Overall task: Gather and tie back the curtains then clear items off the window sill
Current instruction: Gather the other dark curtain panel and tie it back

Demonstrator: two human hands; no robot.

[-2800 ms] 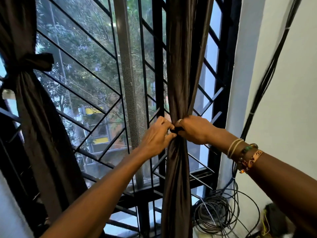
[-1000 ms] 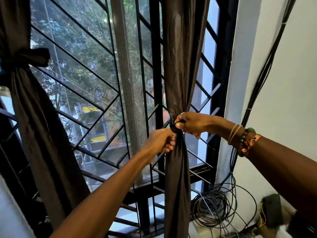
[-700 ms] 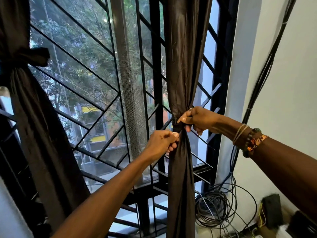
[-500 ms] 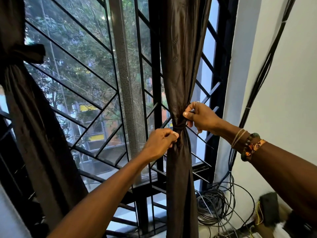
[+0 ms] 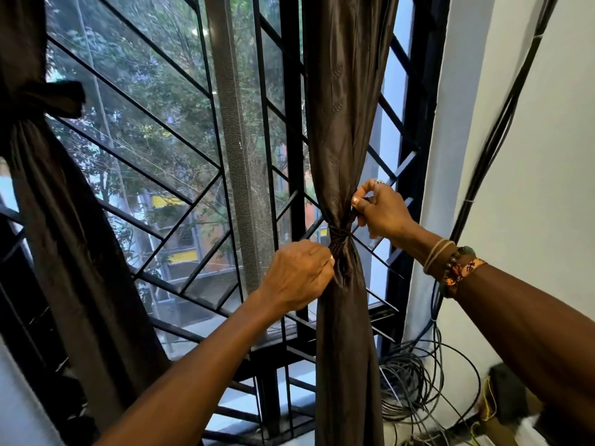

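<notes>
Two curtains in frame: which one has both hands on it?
The right curtain: the left hand and right hand grip it at its cinched waist. The left curtain hangs untouched, already knotted.

right curtain (image 5: 346,123): dark brown, slight sheen, faint woven pattern. Hangs upright in front of the window grille (image 5: 180,130), right of centre, bunched into one column. Pinched to a narrow waist about mid-height by a thin dark tie (image 5: 338,234) wrapped round it — fabric flares out again above and below. One tie end runs up and right into the right hand (image 5: 383,214), pinched between thumb and fingers. The left hand (image 5: 299,275) grips the curtain's left edge just under the waist. left curtain (image 5: 64,236): same fabric, far left, already gathered — cinched high up by a dark fabric knot (image 5: 51,98), lower part slanting down to the right.
</notes>
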